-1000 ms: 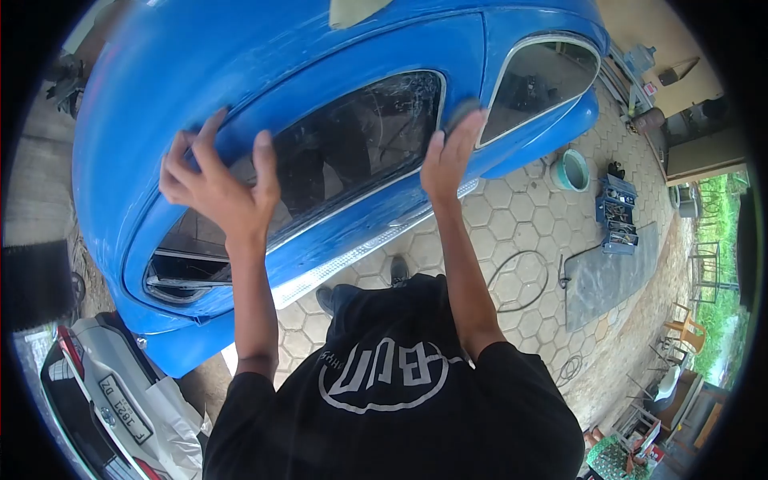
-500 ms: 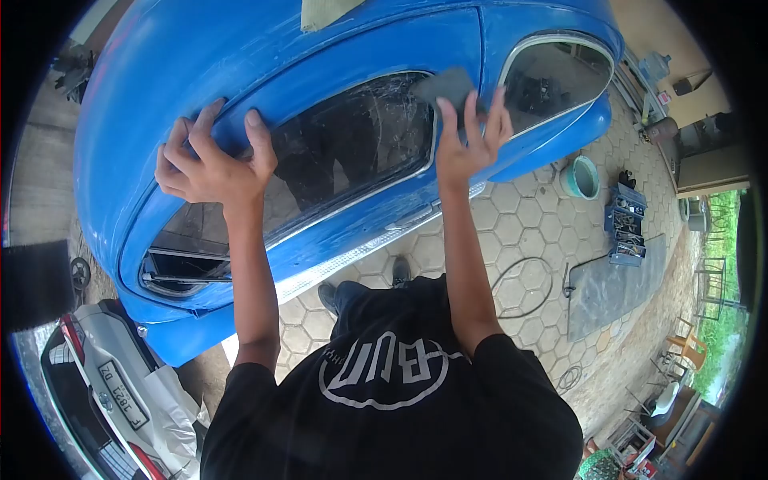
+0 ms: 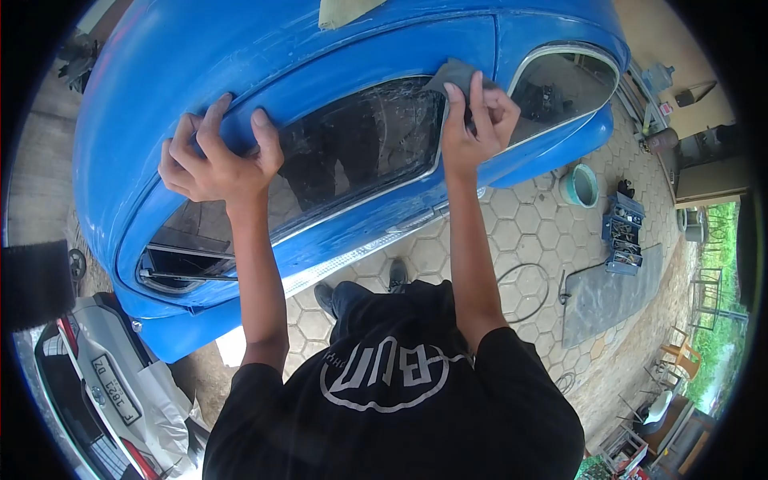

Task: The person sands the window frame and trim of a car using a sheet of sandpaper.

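Observation:
A blue car (image 3: 320, 48) with scuffed, whitish-marked paint fills the top of the view. My left hand (image 3: 220, 160) rests on the door frame above the side window (image 3: 336, 152), fingers spread and bent, holding nothing. At the rear upper corner of that window, my right hand (image 3: 482, 128) pinches a dark grey piece of sandpaper (image 3: 458, 74) against the blue frame. Part of the sandpaper is hidden behind the fingers. A beige sheet (image 3: 344, 11) lies on the roof at the top edge.
On the hexagonal paving stand a teal bucket (image 3: 581, 186) and an open blue toolbox (image 3: 624, 232). Beside them lie a grey mat (image 3: 612, 296) and a looped cable (image 3: 547, 290). A silver car (image 3: 108, 388) is at lower left; chairs (image 3: 680, 358) are at right.
My right hand has moved slightly right, and its fingers have curled in more around the sandpaper. My left hand stays on the door frame. The whole view has shifted a little.

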Motion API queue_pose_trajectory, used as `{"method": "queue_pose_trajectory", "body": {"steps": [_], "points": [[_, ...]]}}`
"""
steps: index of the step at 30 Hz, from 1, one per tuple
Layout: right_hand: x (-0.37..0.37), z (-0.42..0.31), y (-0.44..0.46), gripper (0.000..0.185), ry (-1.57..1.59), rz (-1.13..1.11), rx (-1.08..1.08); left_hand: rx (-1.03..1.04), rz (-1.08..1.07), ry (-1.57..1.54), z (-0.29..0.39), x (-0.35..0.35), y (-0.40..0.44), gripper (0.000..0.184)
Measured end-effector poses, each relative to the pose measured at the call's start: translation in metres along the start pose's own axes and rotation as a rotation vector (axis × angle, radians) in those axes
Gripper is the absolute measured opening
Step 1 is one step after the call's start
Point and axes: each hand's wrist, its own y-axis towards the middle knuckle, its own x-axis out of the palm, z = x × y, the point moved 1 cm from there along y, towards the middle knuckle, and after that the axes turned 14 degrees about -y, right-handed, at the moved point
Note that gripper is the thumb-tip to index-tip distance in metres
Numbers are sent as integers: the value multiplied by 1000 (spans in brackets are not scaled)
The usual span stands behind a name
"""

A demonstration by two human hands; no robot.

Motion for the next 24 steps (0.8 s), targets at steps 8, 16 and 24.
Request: {"method": "queue_pose_trajectory", "body": {"steps": [8, 16, 24], "points": [[-15, 38, -37, 42, -19, -59, 51, -26, 12, 6, 3, -1, 0, 32], [-13, 12, 1, 45, 35, -107, -20, -17, 55, -50, 3, 3, 5, 31], [-47, 60, -123, 75, -90, -340, 251, -5, 77, -40, -3, 6, 0, 32]]}}
